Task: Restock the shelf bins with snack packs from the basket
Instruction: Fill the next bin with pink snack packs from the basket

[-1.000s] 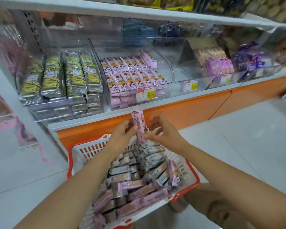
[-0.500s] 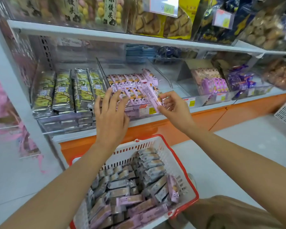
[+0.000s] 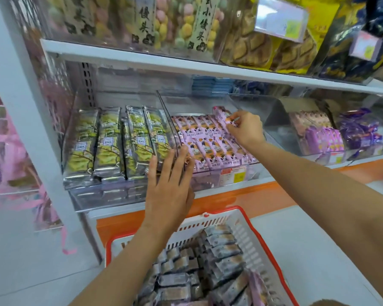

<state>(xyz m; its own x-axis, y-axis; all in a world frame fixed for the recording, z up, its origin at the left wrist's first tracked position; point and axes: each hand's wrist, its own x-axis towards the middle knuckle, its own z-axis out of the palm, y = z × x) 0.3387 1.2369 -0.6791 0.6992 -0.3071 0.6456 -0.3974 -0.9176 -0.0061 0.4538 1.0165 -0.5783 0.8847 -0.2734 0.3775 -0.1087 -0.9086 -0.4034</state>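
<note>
A clear shelf bin point(image 3: 228, 176) holds rows of pink snack packs point(image 3: 210, 149). My right hand point(image 3: 245, 127) reaches into the back right of that bin and pinches one pink snack pack point(image 3: 221, 113) above the rear row. My left hand point(image 3: 169, 186) is spread with straight fingers in front of the bin's left front corner, fingertips at the clear divider; it holds nothing. Below, a white basket with a red rim point(image 3: 237, 219) sits on the floor, full of several grey and pink snack packs point(image 3: 221, 266).
The clear bin to the left holds green and silver packs point(image 3: 111, 142). Bins to the right hold pink boxes point(image 3: 318, 135) and purple bags point(image 3: 358, 129). An upper shelf point(image 3: 186, 65) hangs just above the bins, carrying candy and biscuit bags. A white upright point(image 3: 22, 107) stands left.
Both hands rose from the basket to the shelf. My right hand carried the pink pack to the bin's back right; my left hand let go and spread open at the bin front.
</note>
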